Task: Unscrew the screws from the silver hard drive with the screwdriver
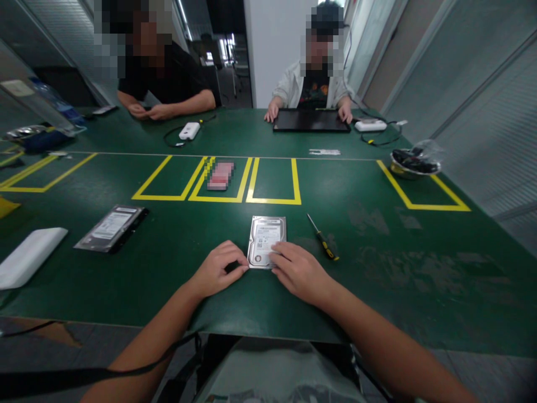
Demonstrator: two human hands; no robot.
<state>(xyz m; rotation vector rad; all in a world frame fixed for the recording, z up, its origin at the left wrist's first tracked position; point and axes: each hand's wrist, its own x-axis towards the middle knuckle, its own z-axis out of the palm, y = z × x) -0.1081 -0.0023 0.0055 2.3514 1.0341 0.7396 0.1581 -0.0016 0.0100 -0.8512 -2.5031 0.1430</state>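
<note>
A silver hard drive [264, 229] with a white label lies on the green table in front of me. At its lower left corner, my left hand [220, 268] has thumb and forefinger bent together against the edge. My right hand [300, 271] grips the drive's right side, its fingers over the label and its thumb at the lower edge. Part of the label and the lower right corner are hidden under those fingers. To the right of the drive, a screwdriver [322, 238] with a yellow and black handle lies at a slant.
Another hard drive [111, 228] and a white case-like object [31, 257] lie to the left. Yellow tape frames [272, 201] mark the table; one contains a blurred pink item [220, 176]. A metal bowl [413, 168] stands right. Two people sit opposite, one holding a dark flat panel [311, 120].
</note>
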